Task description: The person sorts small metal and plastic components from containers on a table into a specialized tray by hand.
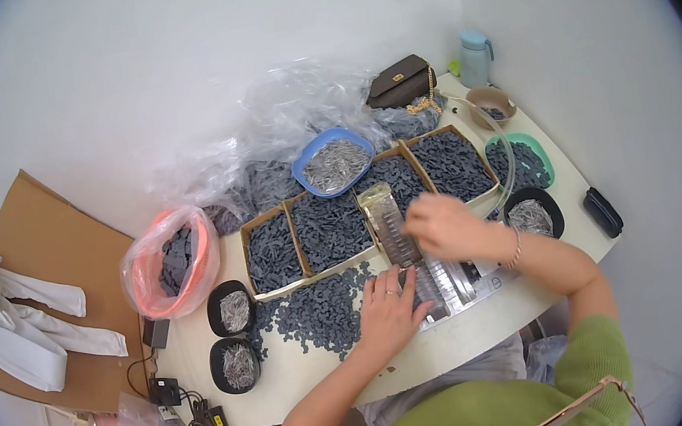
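Observation:
A metal fixture with slotted rows (452,284) lies at the front of the table, and a slotted plate (390,222) stands up from its back side. My left hand (387,310) rests at the fixture's left edge with its fingers spread, its fingertips by the foot of the plate. Just right of the plate, over the fixture, my right hand (448,229) has its fingers curled together. What they pinch, if anything, is hidden and slightly blurred. Left of my left hand lies a loose spread of small dark grey pieces (315,313).
Behind stand cardboard boxes of grey pieces (331,228) and a blue tray of thin metal pins (337,166). Black bowls of pins flank the work: two left (233,309), one right (534,216). Clear tubing (509,158) curves at the right. A bagged orange basket (143,278) stands left.

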{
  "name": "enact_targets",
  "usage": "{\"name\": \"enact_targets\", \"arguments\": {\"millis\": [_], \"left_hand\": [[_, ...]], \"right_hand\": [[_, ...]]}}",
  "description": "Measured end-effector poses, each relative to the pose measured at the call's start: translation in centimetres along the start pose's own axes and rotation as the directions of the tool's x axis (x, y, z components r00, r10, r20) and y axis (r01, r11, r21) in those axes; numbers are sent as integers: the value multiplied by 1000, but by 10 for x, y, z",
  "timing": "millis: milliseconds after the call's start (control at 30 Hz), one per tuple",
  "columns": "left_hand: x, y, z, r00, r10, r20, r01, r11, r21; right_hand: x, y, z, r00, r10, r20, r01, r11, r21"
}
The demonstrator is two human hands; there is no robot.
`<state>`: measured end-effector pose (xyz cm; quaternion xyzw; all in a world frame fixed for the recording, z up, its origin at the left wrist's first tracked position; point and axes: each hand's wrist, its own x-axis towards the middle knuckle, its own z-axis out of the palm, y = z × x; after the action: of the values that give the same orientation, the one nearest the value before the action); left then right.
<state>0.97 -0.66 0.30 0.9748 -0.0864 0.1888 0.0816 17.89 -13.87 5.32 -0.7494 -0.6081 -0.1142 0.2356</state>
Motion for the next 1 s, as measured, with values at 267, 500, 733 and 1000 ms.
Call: {"name": "enact_targets", "arguments": {"millis": [267,500,733,1000], "left_hand": [[-6,4,-1,998,-57,4,56,993,105],[-9,24,4,995,-96,14,93,988,125],[-10,33,5,994,-106,10,104,985,140],[-10,33,4,994,-107,14,106,991,80]], "right_hand": [[136,64,52,989,129,65,-129,992,-6],[177,72,55,844,292,450,-275,956,-104],[165,87,80,926,298,233,-312,950,25],[141,92,70,941,296,-164,-277,952,128]]}}
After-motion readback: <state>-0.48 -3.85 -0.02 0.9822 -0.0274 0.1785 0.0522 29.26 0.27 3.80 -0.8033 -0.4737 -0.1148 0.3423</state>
